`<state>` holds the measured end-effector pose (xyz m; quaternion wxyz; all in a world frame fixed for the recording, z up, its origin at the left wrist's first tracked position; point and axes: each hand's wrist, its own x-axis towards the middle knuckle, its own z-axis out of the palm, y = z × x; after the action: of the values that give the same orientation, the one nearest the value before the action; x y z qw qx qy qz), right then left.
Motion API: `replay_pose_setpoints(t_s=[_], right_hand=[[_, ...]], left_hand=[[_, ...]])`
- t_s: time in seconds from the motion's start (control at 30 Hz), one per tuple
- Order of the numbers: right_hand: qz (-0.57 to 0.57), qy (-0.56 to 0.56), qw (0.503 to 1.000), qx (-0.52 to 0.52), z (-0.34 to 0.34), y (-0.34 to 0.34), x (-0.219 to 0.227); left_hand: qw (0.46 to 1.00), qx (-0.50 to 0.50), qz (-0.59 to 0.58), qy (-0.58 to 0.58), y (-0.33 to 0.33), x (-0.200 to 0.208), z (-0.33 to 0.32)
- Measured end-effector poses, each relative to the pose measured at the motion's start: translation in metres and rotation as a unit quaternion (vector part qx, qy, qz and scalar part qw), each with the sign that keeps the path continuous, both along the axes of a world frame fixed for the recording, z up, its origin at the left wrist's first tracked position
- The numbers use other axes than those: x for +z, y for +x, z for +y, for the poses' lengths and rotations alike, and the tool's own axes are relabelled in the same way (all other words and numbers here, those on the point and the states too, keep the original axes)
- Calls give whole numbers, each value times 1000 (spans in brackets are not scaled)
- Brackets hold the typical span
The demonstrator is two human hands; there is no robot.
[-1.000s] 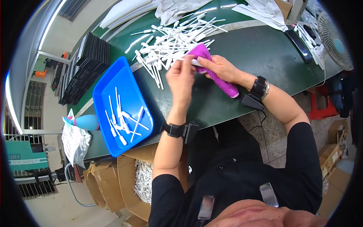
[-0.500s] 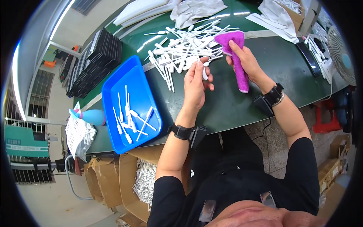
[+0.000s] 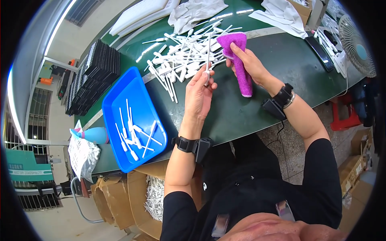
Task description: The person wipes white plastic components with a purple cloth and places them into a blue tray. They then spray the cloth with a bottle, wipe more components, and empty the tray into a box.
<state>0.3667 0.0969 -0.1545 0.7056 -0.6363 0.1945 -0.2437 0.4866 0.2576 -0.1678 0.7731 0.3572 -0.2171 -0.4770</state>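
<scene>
Pinched between thumb and fingers, a slim white plastic stick (image 3: 208, 54) stands upright in my left hand (image 3: 199, 94). Its thicker end lies against the fingers and its thin stem points away from me. My right hand (image 3: 253, 66) is closed around a folded purple cloth (image 3: 242, 76), just right of the left hand and apart from the stick. Beyond both hands, a loose pile of similar white sticks (image 3: 183, 56) covers part of the green table. Several more sticks (image 3: 134, 134) lie in a blue tray (image 3: 132, 84) to the left.
Black stacked trays (image 3: 94, 76) stand at the far left. Beside the blue tray are a light-blue bottle (image 3: 95, 135) and a plastic bag (image 3: 83, 154). A cardboard box (image 3: 138, 201) of white pieces sits below the table edge. At right are a dark case (image 3: 319, 54) and a fan (image 3: 358, 46).
My left hand has turned, and the stick now stands upright with more of its stem showing. The right hand keeps hold of the cloth. The whole view has shifted slightly.
</scene>
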Motion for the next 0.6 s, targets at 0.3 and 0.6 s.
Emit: replay_pose_setpoints(t_s=[0.3,0.6], right_hand=[[-80,114,990,29,-5,1,-5],[-144,191,970,39,28,6,11]], left_hand=[[1000,20,3,4,1,-3,-1],[991,36,-105,72,-18,-8,-10]])
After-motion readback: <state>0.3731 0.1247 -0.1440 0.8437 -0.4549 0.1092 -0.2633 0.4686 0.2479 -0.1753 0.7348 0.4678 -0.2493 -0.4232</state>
